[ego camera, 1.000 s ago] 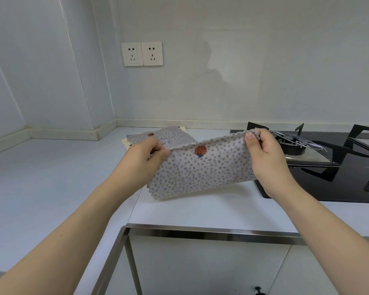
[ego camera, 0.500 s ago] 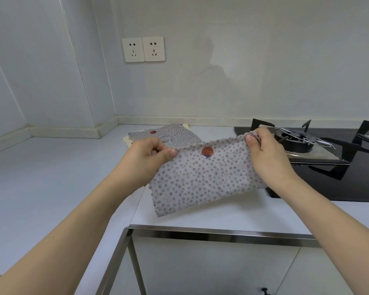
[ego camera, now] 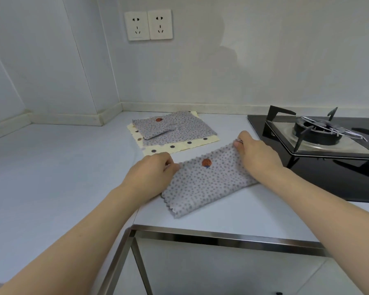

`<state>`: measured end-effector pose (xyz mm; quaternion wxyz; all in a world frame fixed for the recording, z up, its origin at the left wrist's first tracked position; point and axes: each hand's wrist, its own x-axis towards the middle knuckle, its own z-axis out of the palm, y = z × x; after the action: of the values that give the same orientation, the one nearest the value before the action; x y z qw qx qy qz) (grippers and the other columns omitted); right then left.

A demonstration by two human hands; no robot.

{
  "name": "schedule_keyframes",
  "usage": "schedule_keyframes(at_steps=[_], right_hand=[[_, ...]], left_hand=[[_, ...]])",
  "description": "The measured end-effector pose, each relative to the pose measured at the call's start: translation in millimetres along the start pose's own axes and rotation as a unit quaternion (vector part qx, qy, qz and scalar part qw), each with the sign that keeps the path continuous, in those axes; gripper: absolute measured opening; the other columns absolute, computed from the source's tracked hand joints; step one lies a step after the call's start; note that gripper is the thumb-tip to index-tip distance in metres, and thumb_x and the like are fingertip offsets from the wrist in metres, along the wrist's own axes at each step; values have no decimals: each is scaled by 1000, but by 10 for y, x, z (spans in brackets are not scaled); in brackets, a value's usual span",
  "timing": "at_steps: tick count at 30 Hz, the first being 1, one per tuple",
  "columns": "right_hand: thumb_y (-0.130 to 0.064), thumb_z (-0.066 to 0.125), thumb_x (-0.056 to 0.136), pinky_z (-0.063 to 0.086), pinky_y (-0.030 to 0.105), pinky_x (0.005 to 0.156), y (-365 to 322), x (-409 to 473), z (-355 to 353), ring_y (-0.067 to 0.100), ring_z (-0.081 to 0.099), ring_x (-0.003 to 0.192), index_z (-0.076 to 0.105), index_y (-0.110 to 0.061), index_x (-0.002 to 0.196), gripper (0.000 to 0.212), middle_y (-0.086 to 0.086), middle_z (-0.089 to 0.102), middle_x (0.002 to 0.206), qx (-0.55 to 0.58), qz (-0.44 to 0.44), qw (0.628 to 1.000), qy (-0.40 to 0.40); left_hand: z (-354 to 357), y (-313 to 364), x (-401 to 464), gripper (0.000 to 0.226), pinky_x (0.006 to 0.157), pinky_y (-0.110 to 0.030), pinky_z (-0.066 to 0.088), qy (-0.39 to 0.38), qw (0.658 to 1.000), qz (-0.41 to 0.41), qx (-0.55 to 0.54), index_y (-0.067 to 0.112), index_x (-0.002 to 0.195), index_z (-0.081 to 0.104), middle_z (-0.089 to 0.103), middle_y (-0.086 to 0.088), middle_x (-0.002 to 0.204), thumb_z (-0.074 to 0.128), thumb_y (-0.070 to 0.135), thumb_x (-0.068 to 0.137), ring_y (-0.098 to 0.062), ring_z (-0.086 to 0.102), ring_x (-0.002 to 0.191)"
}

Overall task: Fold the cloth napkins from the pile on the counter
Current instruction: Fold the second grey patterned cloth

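A grey dotted napkin [ego camera: 207, 186], folded into a long strip, lies flat on the white counter [ego camera: 51, 167]. The left hand [ego camera: 151, 175] pinches its far-left corner, fingers curled over the scalloped edge. The right hand [ego camera: 258, 156] pinches the far-right corner. The strip's right end lies just beside the near-left edge of the black gas hob [ego camera: 320, 158]. Its near-left corner sits close to the counter's steel-trimmed front edge [ego camera: 222, 235]. Farther back lies the pile [ego camera: 173, 130] (a small folded napkin on top). Bare counter spreads wide to the left.
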<state>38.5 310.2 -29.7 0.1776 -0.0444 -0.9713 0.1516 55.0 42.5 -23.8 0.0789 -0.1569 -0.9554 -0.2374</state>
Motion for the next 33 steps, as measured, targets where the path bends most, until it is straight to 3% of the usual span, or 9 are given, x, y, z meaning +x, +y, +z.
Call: schedule_keyframes(at_steps=[4,9,14,21,25,27,29,31,33], right_hand=[[-36,26,104,38,36,63,56,-41,52,28,46,72,37,-21,100,20,2,53,85,-6,22,1000,-5],[-38,25,104,37,36,64,63,-34,82,29,49,75,39,-20,104,23,2,53,86,-19,22,1000,-11],[-38,25,104,38,37,65,65,-16,84,31,51,76,38,-19,105,23,10,60,91,-26,19,999,-15],[-36,33,102,41,38,68,49,-4,10,33,53,86,45,-14,112,26,13,59,105,-61,1,998,-10],[-32,50,95,42,45,85,-155,-142,-106,37,50,104,52,-9,125,38,15,53,118,-108,-109,985,85],[-37,42,97,38,44,95,-273,-268,-84,33,48,114,49,-15,131,41,10,50,128,-89,-126,988,15],[-44,27,101,27,42,110,-295,-400,40,28,37,132,40,-22,141,48,6,39,146,-64,-104,988,-94],[-46,18,102,11,39,118,-254,-473,126,21,17,145,22,-25,151,53,1,18,159,-58,-87,982,-155],[-45,14,102,2,38,120,-217,-461,134,19,5,148,9,-26,153,55,-1,4,162,-66,-83,978,-181]], left_hand=[[37,-64,30,33,73,-38,49,-18,999,16,38,14,83,56,62,-3,81,39,35,102,-23,58,79],[70,-74,61,37,74,-39,46,-20,998,19,59,8,81,54,61,-9,80,38,32,103,-28,56,79],[-24,-53,23,45,66,-35,42,-64,998,-14,24,10,82,53,59,-6,79,42,51,98,-23,55,73],[-23,-54,24,43,59,-32,35,-61,997,10,55,11,69,43,49,-4,69,43,40,101,-20,45,64],[-74,-2,6,32,67,-32,43,-43,995,-16,90,13,96,55,60,-2,88,45,43,98,-21,56,80],[-50,81,5,28,82,-35,44,55,992,14,111,16,116,53,56,-2,108,44,35,99,-23,53,100],[36,259,-59,28,90,-31,39,136,989,54,29,13,123,51,52,-4,116,42,24,99,-23,47,111],[206,436,-178,37,97,-28,32,94,993,73,-18,12,132,46,46,-4,128,37,28,100,-21,41,120],[414,497,-284,63,110,-31,25,-10,995,86,50,12,144,34,35,-4,144,21,49,94,-23,30,133]])
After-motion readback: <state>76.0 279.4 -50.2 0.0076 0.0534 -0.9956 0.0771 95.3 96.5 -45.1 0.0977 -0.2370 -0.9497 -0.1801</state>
